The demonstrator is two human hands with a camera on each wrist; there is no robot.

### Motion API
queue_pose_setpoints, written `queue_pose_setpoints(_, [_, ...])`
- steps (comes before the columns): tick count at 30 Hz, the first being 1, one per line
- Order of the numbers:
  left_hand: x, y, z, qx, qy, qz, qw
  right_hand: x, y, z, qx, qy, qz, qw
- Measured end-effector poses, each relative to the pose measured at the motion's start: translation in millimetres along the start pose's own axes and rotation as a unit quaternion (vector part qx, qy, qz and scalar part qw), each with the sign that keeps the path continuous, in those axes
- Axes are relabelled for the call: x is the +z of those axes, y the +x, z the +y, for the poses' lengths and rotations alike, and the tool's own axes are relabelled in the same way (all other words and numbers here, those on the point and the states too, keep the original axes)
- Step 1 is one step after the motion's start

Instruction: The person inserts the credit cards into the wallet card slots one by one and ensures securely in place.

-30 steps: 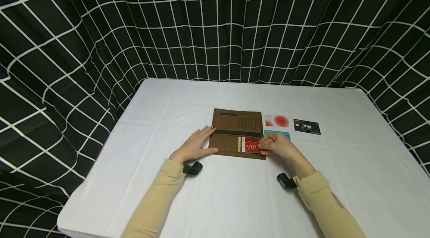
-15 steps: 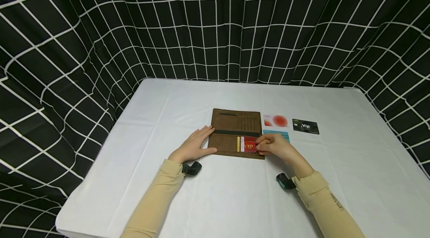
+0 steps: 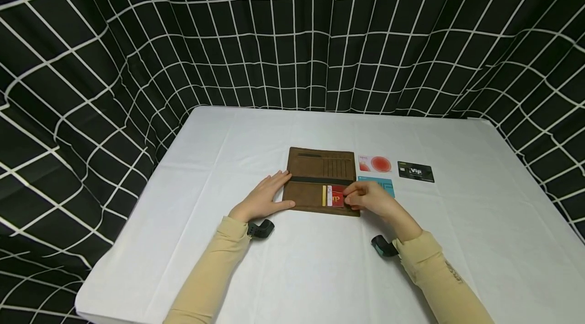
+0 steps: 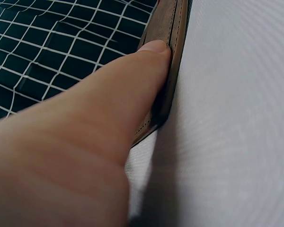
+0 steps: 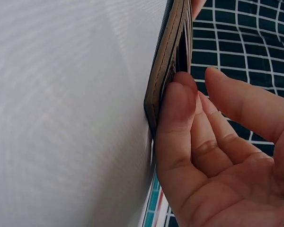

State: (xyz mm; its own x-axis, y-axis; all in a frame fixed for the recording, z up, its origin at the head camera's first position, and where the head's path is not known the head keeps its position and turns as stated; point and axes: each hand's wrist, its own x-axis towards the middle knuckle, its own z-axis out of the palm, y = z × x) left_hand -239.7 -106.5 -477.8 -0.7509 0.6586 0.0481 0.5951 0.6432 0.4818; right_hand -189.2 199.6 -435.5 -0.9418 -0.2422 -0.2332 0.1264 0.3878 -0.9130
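Observation:
A brown long wallet (image 3: 303,193) lies unfolded on the white table. My left hand (image 3: 261,199) rests on its left edge with spread fingers; in the left wrist view the thumb (image 4: 155,48) presses on the stitched border. At the lower panel's right end, my right hand (image 3: 372,198) pinches the outer end of a red VIP card (image 3: 337,196), whose left side sits in a card slot. A white strip and a yellow strip (image 3: 324,195) show left of the red. In the right wrist view the curled fingers (image 5: 177,106) are right at the wallet's edge and hide the card.
Right of the wallet lie a white card with red circles (image 3: 375,163), a blue card (image 3: 386,185) partly under the right hand, and a black Vip card (image 3: 416,171). Black cloth with a white grid (image 3: 292,34) surrounds the table (image 3: 292,273).
My right hand has moved slightly left along the wallet, and less of the red card shows now, as it slides left into the slot. The left hand stays on the wallet.

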Motion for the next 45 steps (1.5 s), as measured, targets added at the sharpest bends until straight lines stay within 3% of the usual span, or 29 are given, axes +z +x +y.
queue_pose_setpoints(12, [-1.7,1.8,-0.2,-0.002,-0.005,-0.006,1.0000,5.4,7.2,-0.6,-0.014,-0.040,-0.008,0.9991])
queue_pose_setpoints(23, [-1.9,1.8,-0.7,0.001,0.004,-0.004,1.0000,7.6,8.5,-3.2,0.004,-0.035,-0.010,0.9993])
queue_pose_setpoints(45, [-0.4,2.0,-1.4,0.000,0.000,-0.004,1.0000,11.0,10.8,-8.9,0.001,-0.050,-0.013,0.9987])
